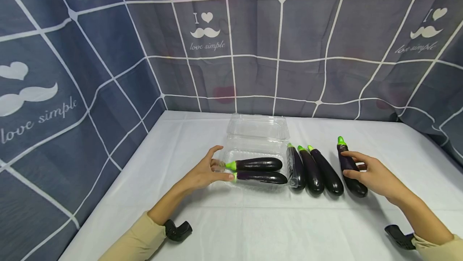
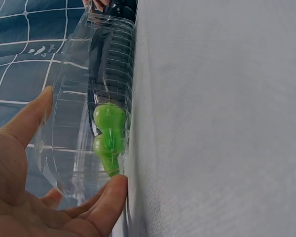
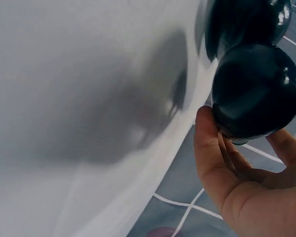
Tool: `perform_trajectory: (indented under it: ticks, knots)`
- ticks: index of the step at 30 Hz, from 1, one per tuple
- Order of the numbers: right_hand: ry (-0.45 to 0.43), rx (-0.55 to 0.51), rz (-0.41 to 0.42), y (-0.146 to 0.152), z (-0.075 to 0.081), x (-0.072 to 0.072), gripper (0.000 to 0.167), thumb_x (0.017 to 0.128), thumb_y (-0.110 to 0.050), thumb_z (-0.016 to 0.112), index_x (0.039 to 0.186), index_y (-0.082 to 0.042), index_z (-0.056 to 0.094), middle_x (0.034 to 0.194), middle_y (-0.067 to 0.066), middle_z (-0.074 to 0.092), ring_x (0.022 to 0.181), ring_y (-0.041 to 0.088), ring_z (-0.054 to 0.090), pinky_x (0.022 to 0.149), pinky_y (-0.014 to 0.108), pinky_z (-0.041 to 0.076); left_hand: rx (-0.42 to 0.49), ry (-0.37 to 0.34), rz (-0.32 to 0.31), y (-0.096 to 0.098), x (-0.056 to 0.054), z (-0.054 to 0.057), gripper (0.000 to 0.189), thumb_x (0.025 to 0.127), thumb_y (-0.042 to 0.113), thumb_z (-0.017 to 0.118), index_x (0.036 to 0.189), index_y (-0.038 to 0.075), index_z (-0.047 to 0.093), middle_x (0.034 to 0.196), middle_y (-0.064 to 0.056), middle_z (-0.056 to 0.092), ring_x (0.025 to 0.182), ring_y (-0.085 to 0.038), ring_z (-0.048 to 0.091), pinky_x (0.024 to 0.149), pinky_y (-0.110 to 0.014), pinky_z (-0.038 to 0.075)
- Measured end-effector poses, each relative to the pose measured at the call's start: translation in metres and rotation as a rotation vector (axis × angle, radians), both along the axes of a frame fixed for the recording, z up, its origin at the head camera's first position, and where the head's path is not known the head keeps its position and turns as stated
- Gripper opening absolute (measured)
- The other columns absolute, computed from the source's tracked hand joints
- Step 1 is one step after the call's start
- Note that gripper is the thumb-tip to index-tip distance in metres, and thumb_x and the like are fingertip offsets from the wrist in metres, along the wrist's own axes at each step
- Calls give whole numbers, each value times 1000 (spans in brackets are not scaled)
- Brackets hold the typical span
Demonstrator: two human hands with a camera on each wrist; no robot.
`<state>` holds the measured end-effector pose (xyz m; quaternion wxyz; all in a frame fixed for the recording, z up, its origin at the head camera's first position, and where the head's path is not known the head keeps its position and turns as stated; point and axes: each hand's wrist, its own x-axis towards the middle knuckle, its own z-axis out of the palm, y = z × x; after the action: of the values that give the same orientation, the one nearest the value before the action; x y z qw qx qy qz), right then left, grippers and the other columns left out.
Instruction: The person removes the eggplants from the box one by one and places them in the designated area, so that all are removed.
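Observation:
A clear plastic clamshell box (image 1: 258,144) stands on the table with its lid (image 1: 257,127) folded back. Two eggplants (image 1: 259,164) lie side by side in it, green stem ends toward the left. My left hand (image 1: 204,172) holds the box's left end, thumb at the near corner and fingers spread along the end wall; the green stems (image 2: 109,123) show through the plastic. Over at the right, my right hand (image 1: 372,174) grips an eggplant (image 1: 347,164) between thumb and fingers, its stem pointing away. Its rounded bottom end (image 3: 256,91) faces the right wrist camera.
Three more eggplants (image 1: 325,170) lie slanted in a row between the box and my right hand. The leftmost one (image 1: 297,168) is against the box's right wall. A white cloth (image 1: 253,229) covers the table, with a grey checked curtain (image 1: 304,76) behind and at the sides.

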<state>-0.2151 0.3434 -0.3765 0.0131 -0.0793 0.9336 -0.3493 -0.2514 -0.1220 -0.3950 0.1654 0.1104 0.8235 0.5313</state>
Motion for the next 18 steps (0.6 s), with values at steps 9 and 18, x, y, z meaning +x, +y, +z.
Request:
perform_trajectory:
  ticks: [9, 18]
  knots:
    - [-37, -7, 17, -2, -7, 2, 55, 94, -13, 66, 140, 6, 46, 126, 33, 50, 107, 42, 57, 70, 33, 48, 5, 3, 1, 1, 0, 0, 106, 75, 35, 86, 156, 22, 19, 137, -20, 47, 131, -33, 45, 96, -53, 42]
    - [-32, 13, 32, -5, -7, 3, 47, 97, -10, 61, 139, 6, 47, 121, 27, 57, 105, 37, 58, 69, 30, 49, 8, -4, 12, 0, 1, 1, 107, 75, 36, 87, 156, 24, 20, 138, -17, 47, 130, -29, 46, 97, -53, 41]
